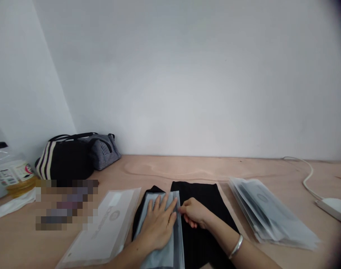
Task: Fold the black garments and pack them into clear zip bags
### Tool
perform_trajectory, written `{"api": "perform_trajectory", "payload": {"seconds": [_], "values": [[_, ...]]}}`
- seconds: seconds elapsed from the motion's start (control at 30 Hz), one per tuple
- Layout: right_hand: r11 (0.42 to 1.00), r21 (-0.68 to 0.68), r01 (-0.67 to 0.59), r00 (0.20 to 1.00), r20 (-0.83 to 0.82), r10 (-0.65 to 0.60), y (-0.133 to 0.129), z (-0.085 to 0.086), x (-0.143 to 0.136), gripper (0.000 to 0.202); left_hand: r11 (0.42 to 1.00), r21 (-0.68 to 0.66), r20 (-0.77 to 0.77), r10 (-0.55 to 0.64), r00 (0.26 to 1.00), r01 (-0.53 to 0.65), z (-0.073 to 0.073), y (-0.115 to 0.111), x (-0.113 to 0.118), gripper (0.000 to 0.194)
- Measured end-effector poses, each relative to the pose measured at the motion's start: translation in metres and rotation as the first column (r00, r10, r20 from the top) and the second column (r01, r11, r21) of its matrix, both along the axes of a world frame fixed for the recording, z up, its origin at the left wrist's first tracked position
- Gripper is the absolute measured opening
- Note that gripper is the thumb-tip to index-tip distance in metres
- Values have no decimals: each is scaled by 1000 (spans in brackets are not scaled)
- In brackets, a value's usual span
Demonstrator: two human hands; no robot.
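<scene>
My left hand lies flat with spread fingers on a translucent plastic bag that has something grey inside. At the bag's right edge, my right hand has its fingers pinched together; what they hold, if anything, is too small to make out. Black folded fabric lies under and to the right of this bag. To the left is a flat translucent bag with a printed logo. A pile of similar bags with dark contents rests on the right.
At the back left stand a black bag with white stripes and a striped pouch. A bottle of yellow liquid and white tissue are far left. A white device with a cable lies far right on the wooden table.
</scene>
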State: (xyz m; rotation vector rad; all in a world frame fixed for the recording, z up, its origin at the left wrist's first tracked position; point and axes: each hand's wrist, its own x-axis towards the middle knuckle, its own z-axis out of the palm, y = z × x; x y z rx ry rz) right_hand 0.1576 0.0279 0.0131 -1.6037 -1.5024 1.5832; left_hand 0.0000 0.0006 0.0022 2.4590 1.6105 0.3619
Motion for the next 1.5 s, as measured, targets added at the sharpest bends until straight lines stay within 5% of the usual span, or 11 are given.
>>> {"api": "perform_trajectory", "payload": {"seconds": [0.83, 1.03, 1.13, 1.37, 1.5], "values": [[995, -93, -42, 998, -44, 38, -60, -10, -5, 20, 999, -22, 25, 40, 999, -40, 1, 2, 3, 50], [995, 60, -73, 997, 33, 71, -85, -27, 3, 14, 999, -30, 27, 40, 999, -39, 4, 0, 4, 50], [990, 60, -130, 991, 39, 127, -86, -23, 13, 9, 999, -14, -3, 31, 1000, -31, 3, 0, 4, 50], [994, -49, -101, 994, -53, 99, -58, 7, 28, 8, 972, 235, 165, -39, 986, -1, 24, -6, -6, 41], [969, -125, -213, 976, -77, 205, -60, 3, 29, 20, 926, 332, 105, -228, 968, 182, 35, -27, -15, 35]]}}
